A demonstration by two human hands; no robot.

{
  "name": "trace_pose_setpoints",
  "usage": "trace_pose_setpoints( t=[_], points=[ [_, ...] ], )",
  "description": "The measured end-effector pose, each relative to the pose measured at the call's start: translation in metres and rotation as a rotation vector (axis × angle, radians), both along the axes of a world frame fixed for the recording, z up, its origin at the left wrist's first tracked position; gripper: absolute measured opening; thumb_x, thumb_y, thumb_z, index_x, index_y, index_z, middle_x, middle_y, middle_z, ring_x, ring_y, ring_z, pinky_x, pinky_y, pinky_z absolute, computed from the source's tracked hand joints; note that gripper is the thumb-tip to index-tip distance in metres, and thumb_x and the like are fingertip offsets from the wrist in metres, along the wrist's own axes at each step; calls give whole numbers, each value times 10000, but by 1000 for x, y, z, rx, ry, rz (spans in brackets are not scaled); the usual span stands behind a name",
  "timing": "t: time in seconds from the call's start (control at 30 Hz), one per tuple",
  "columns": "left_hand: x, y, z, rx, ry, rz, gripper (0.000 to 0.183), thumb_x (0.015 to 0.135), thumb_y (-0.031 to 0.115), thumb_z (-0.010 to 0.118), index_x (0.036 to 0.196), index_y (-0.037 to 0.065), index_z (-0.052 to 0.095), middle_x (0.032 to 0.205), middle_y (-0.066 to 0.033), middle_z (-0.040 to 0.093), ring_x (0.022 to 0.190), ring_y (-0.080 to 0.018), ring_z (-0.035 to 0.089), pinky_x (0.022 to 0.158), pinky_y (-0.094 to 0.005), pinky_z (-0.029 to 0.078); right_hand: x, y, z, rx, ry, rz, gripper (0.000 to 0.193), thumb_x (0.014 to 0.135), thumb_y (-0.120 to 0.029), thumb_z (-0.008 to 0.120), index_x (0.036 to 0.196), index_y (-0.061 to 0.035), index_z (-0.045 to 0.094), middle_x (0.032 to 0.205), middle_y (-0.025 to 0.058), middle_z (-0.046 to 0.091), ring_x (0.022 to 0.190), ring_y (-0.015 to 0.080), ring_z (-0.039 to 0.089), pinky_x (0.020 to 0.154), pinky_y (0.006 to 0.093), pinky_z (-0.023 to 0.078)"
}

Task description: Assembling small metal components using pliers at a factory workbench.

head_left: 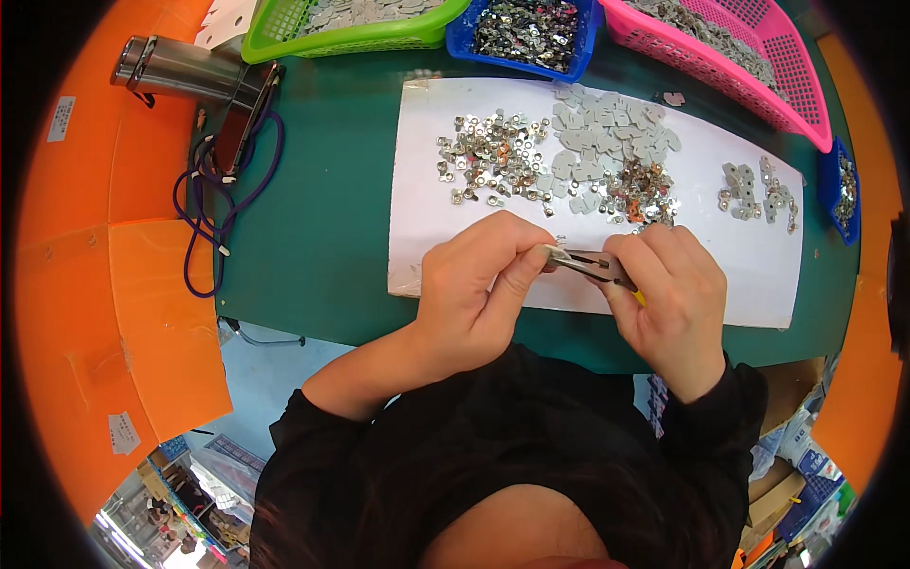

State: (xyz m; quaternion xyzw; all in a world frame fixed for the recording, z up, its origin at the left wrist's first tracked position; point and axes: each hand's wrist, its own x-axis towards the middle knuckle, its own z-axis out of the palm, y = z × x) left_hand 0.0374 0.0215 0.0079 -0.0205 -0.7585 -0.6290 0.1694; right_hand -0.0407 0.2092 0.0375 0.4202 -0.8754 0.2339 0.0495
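My left hand [474,289] pinches a small light-grey piece [557,250] between thumb and forefinger. My right hand [673,299] is closed around a pair of pliers [599,265], whose jaws point left and meet the piece at my left fingertips. Exactly how the jaws sit on it is too small to tell. Both hands are over the near edge of a white board [427,247]. Just beyond them lie a heap of flat grey pieces [607,133], a pile of small metal clips [493,156] to its left and a second metal pile [645,190] nearer my right hand.
A small group of grey and metal pieces [756,194] lies on the board's right side. Along the green table's [322,180] far edge stand a green basket [351,45], a blue tray [519,66] and a pink basket [758,98]. A metal cup [185,68] and purple cord [275,156] are at left.
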Motion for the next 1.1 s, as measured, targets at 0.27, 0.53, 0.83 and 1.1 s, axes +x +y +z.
trace_pose_setpoints(
  t=[0.27, 0.53, 0.83, 1.1],
  points=[
    [-8, -17, 10, -306, 161, -43, 90, 823, -56, 643, 895, -6, 624, 762, -105, 615, 642, -244, 608, 567, -292, 473, -24, 18, 24, 21, -1160, 257, 407, 994, -333, 481, 811, 8, 606, 696, 87, 615, 635, 187, 600, 621, 284, 477],
    [-7, -15, 6, -366, 223, -94, 50, 857, -58, 623, 889, -20, 629, 760, -118, 636, 630, -213, 599, 565, -275, 467, -32, 11, 17, 12, -1490, 239, 580, 1042, -442, 342, 802, -6, 641, 721, 41, 632, 677, 111, 604, 621, 244, 479],
    [-5, -13, 5, -336, 207, -74, 42, 864, -64, 598, 865, -26, 617, 741, -119, 626, 579, -206, 568, 538, -271, 452, -31, 7, 11, -19, -1504, 204, 576, 1045, -433, 358, 748, -14, 618, 626, 22, 575, 558, 85, 527, 549, 227, 446],
    [0, -10, 1, -356, 311, -36, 72, 794, -62, 633, 836, -15, 599, 685, -103, 586, 555, -246, 563, 486, -295, 432, -24, 10, 5, -6, -1556, 237, 550, 1046, -422, 368, 734, -23, 584, 598, 16, 536, 538, 94, 504, 537, 246, 431]
  ],
)
